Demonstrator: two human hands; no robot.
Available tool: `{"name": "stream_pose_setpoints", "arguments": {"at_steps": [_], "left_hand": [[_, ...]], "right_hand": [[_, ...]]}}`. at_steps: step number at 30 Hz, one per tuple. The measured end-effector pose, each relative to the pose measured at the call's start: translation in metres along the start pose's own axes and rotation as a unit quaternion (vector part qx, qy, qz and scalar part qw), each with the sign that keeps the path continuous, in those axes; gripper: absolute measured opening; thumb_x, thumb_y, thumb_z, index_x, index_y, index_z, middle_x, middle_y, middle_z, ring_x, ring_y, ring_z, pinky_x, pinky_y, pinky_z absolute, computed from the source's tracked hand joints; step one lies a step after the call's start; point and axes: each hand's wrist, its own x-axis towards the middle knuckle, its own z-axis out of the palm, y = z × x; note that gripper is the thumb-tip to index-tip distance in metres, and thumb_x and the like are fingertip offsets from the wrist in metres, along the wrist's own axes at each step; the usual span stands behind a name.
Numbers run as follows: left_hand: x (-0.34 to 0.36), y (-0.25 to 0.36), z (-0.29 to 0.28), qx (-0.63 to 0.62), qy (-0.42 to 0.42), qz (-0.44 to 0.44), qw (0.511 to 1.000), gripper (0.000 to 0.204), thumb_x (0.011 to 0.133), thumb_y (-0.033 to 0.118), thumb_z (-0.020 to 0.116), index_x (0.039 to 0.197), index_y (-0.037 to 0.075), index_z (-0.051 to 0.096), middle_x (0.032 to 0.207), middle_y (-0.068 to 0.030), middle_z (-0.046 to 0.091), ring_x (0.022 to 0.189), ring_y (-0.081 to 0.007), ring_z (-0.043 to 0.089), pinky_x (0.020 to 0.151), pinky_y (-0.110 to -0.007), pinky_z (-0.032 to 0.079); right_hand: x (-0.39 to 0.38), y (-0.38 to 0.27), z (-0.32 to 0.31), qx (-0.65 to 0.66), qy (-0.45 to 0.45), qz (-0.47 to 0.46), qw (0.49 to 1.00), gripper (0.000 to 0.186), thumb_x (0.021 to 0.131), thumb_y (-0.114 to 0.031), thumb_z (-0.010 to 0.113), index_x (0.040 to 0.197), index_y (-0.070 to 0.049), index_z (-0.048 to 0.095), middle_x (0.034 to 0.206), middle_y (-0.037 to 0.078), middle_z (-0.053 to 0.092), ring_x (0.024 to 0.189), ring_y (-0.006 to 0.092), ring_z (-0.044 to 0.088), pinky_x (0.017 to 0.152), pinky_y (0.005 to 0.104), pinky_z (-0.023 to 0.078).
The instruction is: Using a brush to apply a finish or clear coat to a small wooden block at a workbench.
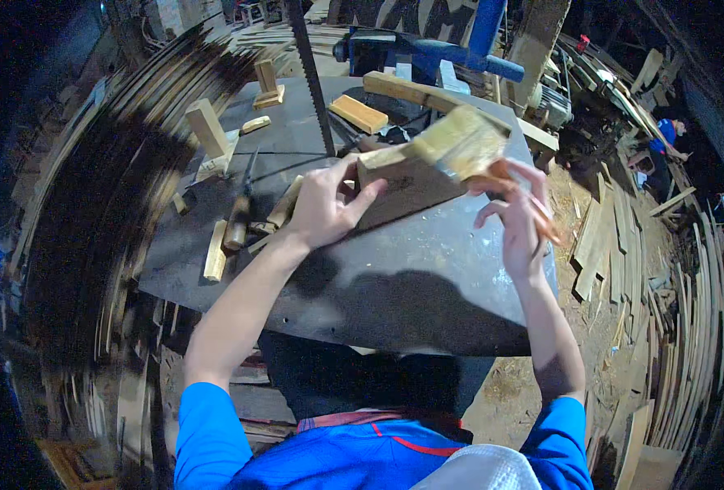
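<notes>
Pale cap nearest us; wooden block and wide brush over the grey desk

We have the block at mid-desk, its left end gripped in our left hand, thumb on the near face; whether it rests on the top we cannot tell. Our right hand has its fingers bent round the brush's orange handle, and the blurred head overlaps the block's right end; contact is unclear.

Behind rises a toothed blade, an orange-toned wood piece to its right. To our left lie a wooden-handled tool and a short wood strip. Farther out, planks lie on our right, long slats on our left.
</notes>
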Motion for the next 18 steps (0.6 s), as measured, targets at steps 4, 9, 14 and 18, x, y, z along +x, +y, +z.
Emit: {"name": "stream_pose_setpoints", "arguments": {"at_steps": [4,9,14,18], "left_hand": [[-0.005,0.012,0.002,0.137,-0.008,0.130,0.982,0.039,0.086,0.024,0.076,0.114,0.000,0.064,0.083,-0.0179,0.071,0.068,-0.0295,0.072,0.060,-0.036,0.056],[-0.005,0.026,0.003,0.148,0.058,0.204,0.966,0.030,0.082,0.019,0.078,0.098,-0.002,0.065,0.071,-0.0130,0.066,0.057,-0.0283,0.066,0.054,-0.035,0.049],[-0.008,0.024,0.003,0.145,0.083,0.196,0.966,0.032,0.081,0.019,0.079,0.097,-0.004,0.064,0.068,-0.0125,0.066,0.057,-0.0277,0.066,0.054,-0.034,0.049],[-0.008,0.025,-0.003,0.183,0.067,0.150,0.969,0.028,0.084,0.018,0.078,0.099,-0.002,0.065,0.072,-0.0136,0.068,0.060,-0.0225,0.068,0.054,-0.031,0.049]], "right_hand": [[-0.008,-0.010,0.006,-0.042,-0.097,-0.015,0.994,0.037,0.104,-0.025,0.050,0.126,0.005,0.050,0.099,0.020,0.068,0.085,0.0239,0.069,0.065,0.0309,0.055],[0.013,0.008,-0.037,-0.129,0.156,-0.039,0.979,0.022,0.104,-0.019,0.054,0.110,0.001,0.057,0.084,0.010,0.069,0.069,0.0100,0.061,0.063,0.0221,0.049],[-0.006,0.005,-0.018,-0.100,-0.011,-0.060,0.993,0.025,0.100,-0.015,0.058,0.115,0.004,0.061,0.096,0.014,0.073,0.079,0.0148,0.068,0.068,0.0261,0.053],[-0.010,-0.002,-0.009,-0.158,0.001,-0.147,0.976,0.020,0.098,-0.014,0.060,0.110,0.002,0.061,0.089,0.013,0.072,0.076,0.0139,0.068,0.071,0.0273,0.054]]}}
